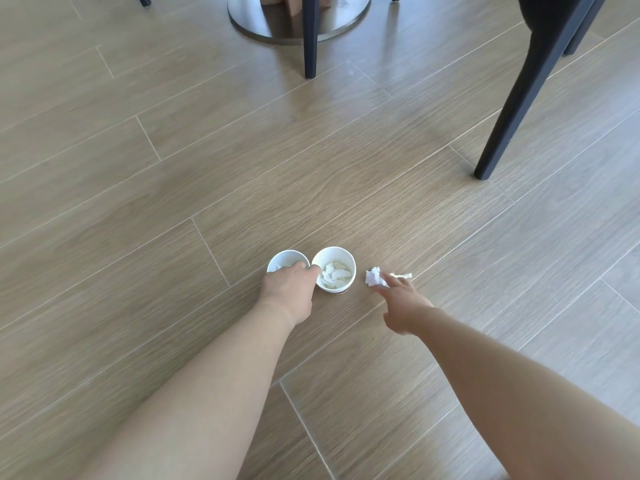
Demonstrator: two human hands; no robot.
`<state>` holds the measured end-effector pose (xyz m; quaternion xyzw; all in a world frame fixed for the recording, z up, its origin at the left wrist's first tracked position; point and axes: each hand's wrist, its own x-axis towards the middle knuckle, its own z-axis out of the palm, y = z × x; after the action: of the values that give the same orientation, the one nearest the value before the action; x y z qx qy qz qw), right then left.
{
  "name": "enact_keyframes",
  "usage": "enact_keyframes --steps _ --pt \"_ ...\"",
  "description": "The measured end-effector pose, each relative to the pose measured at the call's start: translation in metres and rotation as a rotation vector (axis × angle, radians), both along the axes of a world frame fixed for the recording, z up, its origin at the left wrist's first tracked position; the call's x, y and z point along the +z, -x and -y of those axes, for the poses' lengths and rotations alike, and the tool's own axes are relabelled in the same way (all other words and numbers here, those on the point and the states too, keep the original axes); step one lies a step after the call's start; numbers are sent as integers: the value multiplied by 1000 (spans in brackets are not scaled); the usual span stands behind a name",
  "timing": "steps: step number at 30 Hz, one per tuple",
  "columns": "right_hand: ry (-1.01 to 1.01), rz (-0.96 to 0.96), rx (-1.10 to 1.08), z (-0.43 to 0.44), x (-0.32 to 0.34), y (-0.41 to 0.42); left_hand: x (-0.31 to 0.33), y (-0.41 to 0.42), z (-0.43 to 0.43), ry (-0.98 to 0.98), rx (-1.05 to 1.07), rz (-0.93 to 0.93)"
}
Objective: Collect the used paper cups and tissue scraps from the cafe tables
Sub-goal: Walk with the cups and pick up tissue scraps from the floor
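Above a wood-plank floor (242, 168), a person's left hand (289, 289) grips the left paper cup (282, 258) and the right paper cup (343, 262) rim to rim, apparently so one grip carries both. Tissue scraps (332, 273) lie inside. The outstretched right hand (405, 306) pinches a crumpled tissue scrap (372, 277) just beside the cups.

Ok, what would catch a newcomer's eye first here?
Two white paper cups, tissue wads inside, side by side at lower centre, gripped by the left hand. Just right of them, the right hand pinches a crumpled tissue scrap. Dark chair legs stand on the wood floor above.
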<state>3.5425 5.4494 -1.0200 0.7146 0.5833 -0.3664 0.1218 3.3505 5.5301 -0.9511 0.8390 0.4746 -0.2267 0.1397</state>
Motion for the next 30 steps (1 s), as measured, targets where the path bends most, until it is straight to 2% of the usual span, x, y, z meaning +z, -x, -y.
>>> enact_keyframes --steps 6,12,17,20,23,26,30 --pt "-102 -71 -149 -7 4 4 1 0 -1 1 9 15" --pt "-576 -222 -300 -38 31 21 3 0 -2 -5 26 25" --pt "-767 -284 -186 -45 45 44 9 0 -3 -27 33 31" --pt "-768 -244 -113 -39 44 46 13 3 -2 -34 41 68" --pt "-687 -184 -21 -30 40 43 15 7 -2 -52 37 69" --pt "-563 -160 94 -28 40 44 16 9 -3 -71 47 52" --pt "-549 -181 131 -30 43 49 15 9 -4 -84 60 -19"
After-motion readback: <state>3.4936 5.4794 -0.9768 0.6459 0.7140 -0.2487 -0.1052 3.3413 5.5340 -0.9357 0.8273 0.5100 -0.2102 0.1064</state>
